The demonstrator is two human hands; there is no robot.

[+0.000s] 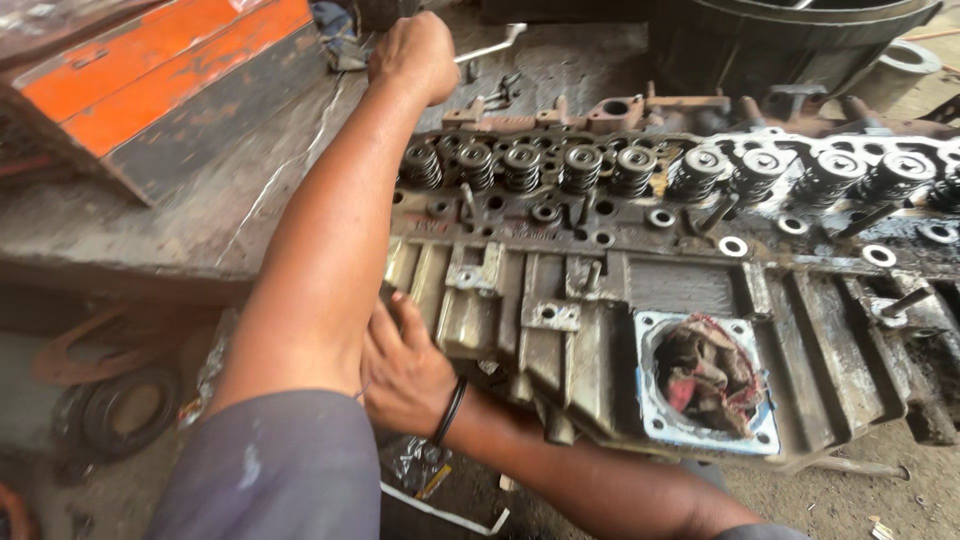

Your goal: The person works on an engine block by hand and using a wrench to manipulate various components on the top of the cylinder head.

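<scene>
Reaching across your body, your left hand (412, 55) sits fisted at the cylinder head's (640, 290) far left corner; whether it grips anything, cannot tell. Right hand (405, 370) lies open against the near left edge, so both are at that end. The long axis runs left-right across the bench (200, 215); about ten valve springs (580, 168) are visible in one row.

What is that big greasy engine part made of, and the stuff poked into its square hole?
The long grey engine block part looks like cast metal: dull, hard-edged, coated in dark oily grime. Its coiled springs seem steel, with shiny rings on top. The red and brown wad in the hole looks like crumpled cloth rag: soft folds.
</scene>
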